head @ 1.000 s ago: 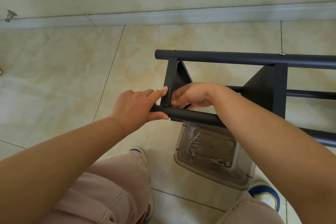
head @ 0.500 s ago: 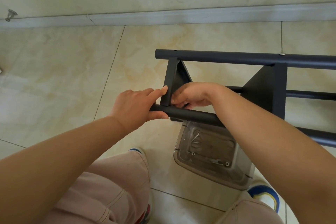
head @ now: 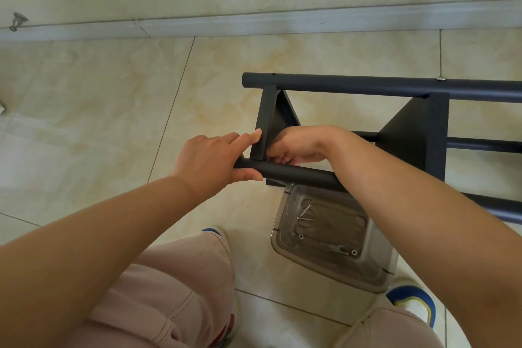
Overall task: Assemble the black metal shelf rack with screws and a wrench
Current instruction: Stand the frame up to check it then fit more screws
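Note:
The black metal rack point(head: 353, 85) lies on its side on the tiled floor, its tubes running to the right. My left hand point(head: 210, 162) grips the end of the near tube point(head: 299, 174), thumb under it and forefinger against the end shelf panel point(head: 267, 124). My right hand point(head: 296, 144) is curled just behind that tube at the panel's corner; what its fingers hold is hidden. A clear plastic tray point(head: 375, 271) on the floor below holds loose screws point(head: 305, 210) and a small wrench point(head: 337, 249).
A second shelf panel point(head: 418, 135) stands further right on the rack. The wall and its skirting point(head: 254, 24) run across the back, with a metal door stop point(head: 17, 21) at the far left. My knees and shoes fill the bottom edge.

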